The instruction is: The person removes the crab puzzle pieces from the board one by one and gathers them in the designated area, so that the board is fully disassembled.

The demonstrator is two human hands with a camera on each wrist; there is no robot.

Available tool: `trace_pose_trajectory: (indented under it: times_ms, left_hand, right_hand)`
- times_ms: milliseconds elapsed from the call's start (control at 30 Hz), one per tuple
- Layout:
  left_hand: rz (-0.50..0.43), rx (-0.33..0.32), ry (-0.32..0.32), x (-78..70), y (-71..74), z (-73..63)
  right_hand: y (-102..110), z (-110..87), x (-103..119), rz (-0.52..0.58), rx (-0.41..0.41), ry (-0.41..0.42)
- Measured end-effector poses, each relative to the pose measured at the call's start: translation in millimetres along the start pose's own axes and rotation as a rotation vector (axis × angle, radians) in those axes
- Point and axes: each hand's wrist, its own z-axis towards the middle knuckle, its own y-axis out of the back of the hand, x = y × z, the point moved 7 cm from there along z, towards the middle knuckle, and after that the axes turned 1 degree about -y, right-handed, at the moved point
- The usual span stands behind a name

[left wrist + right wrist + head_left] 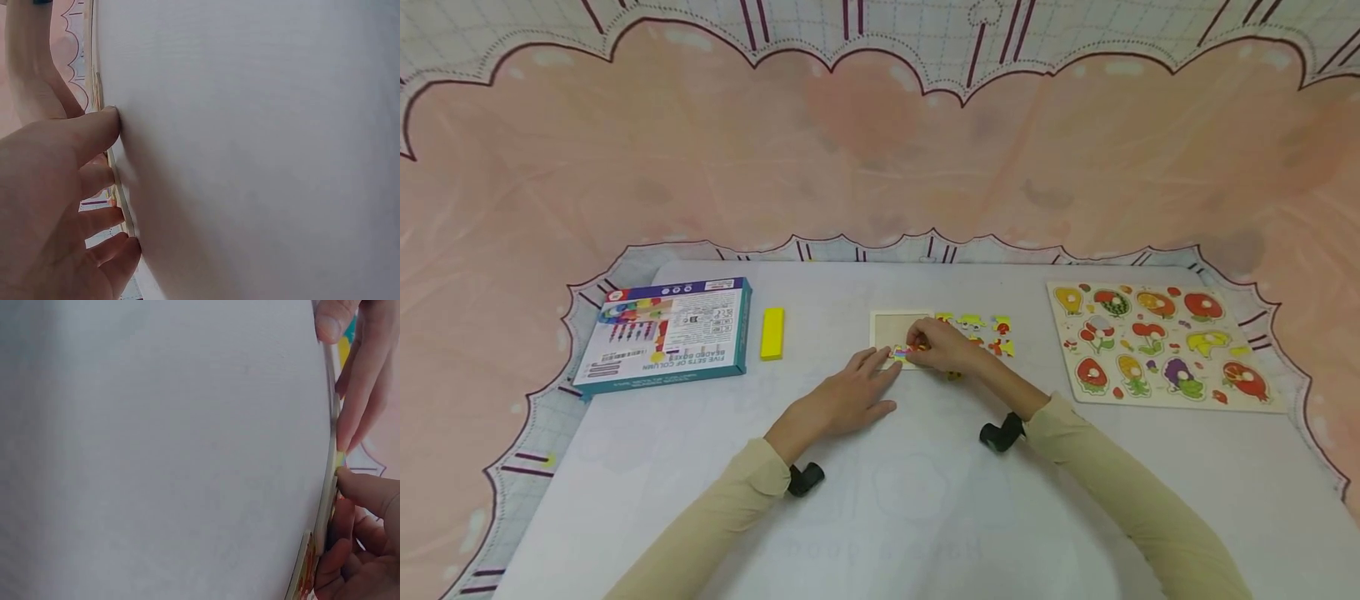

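Note:
A small wooden puzzle tray (891,327) with a pale raised rim lies in the middle of the table. My left hand (848,398) rests at its near left corner, fingers stretched out and fingertips on the rim. Along the tray's near edge sits a colourful puzzle piece (899,352). My right hand (946,344) reaches in from the right and pinches a small puzzle piece at the near side of the tray, mostly hidden by the fingers. In the right wrist view the thumb (365,490) presses beside a yellow piece (340,460).
Several loose yellow and red puzzle pieces (972,322) lie right of the tray. A yellow box (772,334) and a teal-edged bead-set box (670,333) stand to the left. A fruit puzzle board (1165,346) lies at the right.

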Motion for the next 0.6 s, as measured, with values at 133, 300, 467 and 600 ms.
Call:
trace_pose_trajectory:
  times_ms: [133, 300, 467, 600]
  left_hand:
    - [0.002, 0.004, 0.000, 0.5, 0.4, -0.2]
    - [0.001, 0.016, 0.003, 1.0, -0.2, -0.2]
    - [0.002, 0.017, 0.004, -0.1, -0.1, -0.1]
    - [0.012, 0.014, 0.006, -0.2, -0.6, 0.4]
  right_hand:
    - [0.6, 2.1, -2.3, 0.056, 0.010, -0.017]
    - [0.6, 1.7, -2.7, 0.087, 0.004, -0.016]
    - [2.0, -0.8, -1.6, 0.104, -0.028, -0.006]
    - [1.7, -1.2, -2.0, 0.126, -0.043, 0.006]
